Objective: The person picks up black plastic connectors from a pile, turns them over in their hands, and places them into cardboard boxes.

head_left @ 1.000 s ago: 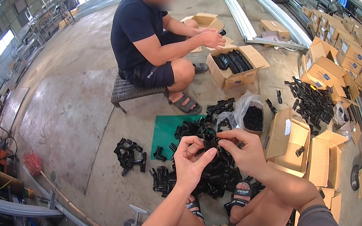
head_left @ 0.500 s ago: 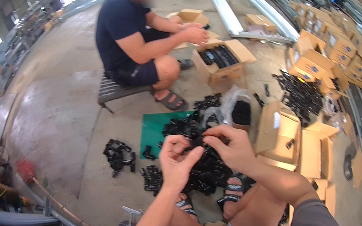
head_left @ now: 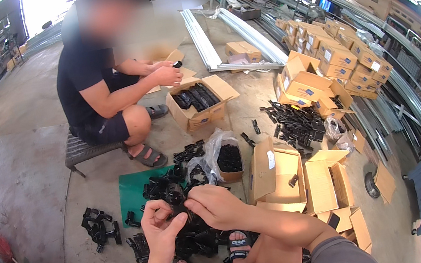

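Note:
My left hand (head_left: 160, 225) and my right hand (head_left: 213, 205) meet in front of me over a heap of black parts. Between their fingertips is a small black plastic fitting (head_left: 176, 198). Fingers of both hands are closed on it, thumbs nearest me, though its exact shape blends into the dark heap behind. Below and around my hands lie many similar black fittings (head_left: 196, 242), partly hidden by my wrists. More of them rest on a green sheet (head_left: 133, 187) just beyond my left hand. A separate cluster of black fittings (head_left: 101, 227) lies on the floor to the left.
Opposite, a person (head_left: 96, 89) on a low stool (head_left: 91, 151) handles a small black part. An open carton (head_left: 202, 117) of black parts stands beside them. Open cardboard boxes (head_left: 328, 189) are at my right, before a black pile (head_left: 299, 124) and stacked cartons (head_left: 335, 56).
My view has swung to the right, so everything sits further left in the picture. My hands stay together on the fitting. The other person's hands now show a small black part.

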A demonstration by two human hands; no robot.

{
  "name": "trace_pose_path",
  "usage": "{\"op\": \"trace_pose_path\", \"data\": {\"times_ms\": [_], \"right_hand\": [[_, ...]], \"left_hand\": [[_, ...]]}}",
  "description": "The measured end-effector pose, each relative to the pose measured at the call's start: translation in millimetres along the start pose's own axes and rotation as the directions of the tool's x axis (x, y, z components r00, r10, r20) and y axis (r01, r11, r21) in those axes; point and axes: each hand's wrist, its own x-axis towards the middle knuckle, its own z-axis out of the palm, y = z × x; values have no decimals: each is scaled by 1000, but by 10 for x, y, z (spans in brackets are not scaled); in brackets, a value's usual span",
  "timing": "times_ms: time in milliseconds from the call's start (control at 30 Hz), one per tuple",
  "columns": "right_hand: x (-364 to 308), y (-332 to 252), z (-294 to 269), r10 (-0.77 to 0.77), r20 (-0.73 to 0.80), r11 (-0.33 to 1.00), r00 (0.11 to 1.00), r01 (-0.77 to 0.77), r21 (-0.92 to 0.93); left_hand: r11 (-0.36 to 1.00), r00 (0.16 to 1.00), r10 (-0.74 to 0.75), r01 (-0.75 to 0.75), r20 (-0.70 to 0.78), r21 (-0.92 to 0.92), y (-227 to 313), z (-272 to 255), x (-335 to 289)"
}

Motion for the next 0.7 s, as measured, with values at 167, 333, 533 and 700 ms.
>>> {"op": "trace_pose_path", "data": {"times_ms": [167,333,533,700], "right_hand": [[14,-173,-47,125,-30,987,992,-121,104],[-38,-62,10,42,-110,994,993,-31,100],[-54,-59,-33,42,-51,999,998,-41,12],[-111,-125,-28,127,-84,975,988,-109,192]], "left_hand": [[1000,1000,12,-12,-22,5,6,-72,-25],[1000,1000,-12,12,-16,-5,4,-30,-26],[999,1000,-9,9,-4,49,-25,-70,-79],[999,999,-37,37,-21,30,23,29,-91]]}}
